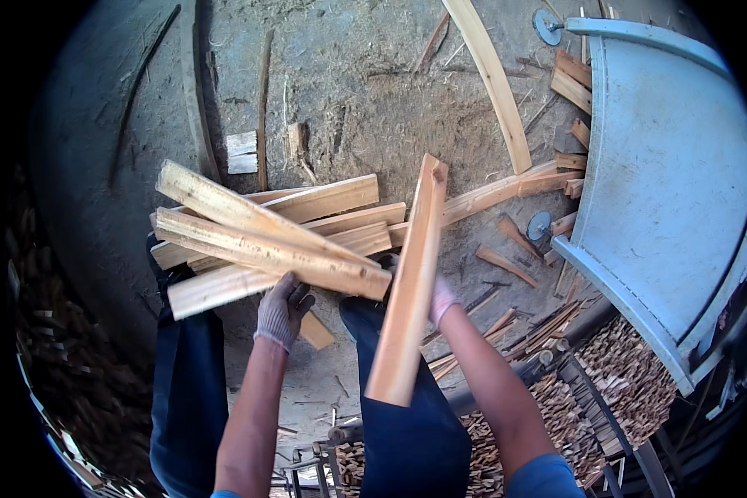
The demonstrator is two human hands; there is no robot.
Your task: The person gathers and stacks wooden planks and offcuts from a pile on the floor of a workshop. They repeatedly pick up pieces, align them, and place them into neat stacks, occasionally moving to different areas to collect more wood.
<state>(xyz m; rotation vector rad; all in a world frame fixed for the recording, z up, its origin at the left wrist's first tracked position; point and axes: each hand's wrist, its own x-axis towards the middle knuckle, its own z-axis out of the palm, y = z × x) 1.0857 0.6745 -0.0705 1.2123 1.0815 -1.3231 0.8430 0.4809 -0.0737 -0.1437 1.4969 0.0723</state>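
Observation:
My left hand [283,310], in a grey knit glove, holds up a bundle of several rough wooden planks [261,241] that fan out to the left and right across the middle of the view. My right hand [441,300], also gloved, grips one smoother, reddish wooden plank [408,282] near its middle; this plank stands almost upright, its top end beside the bundle's right ends. Both forearms come up from the lower edge, over my legs in dark blue trousers.
A pale blue machine table [672,191] fills the right side. Long planks [491,79] and offcuts [574,83] lie on the sawdust floor. Stacks of thin wood pieces [614,390] sit at the lower right, and more dark scrap piles at the left.

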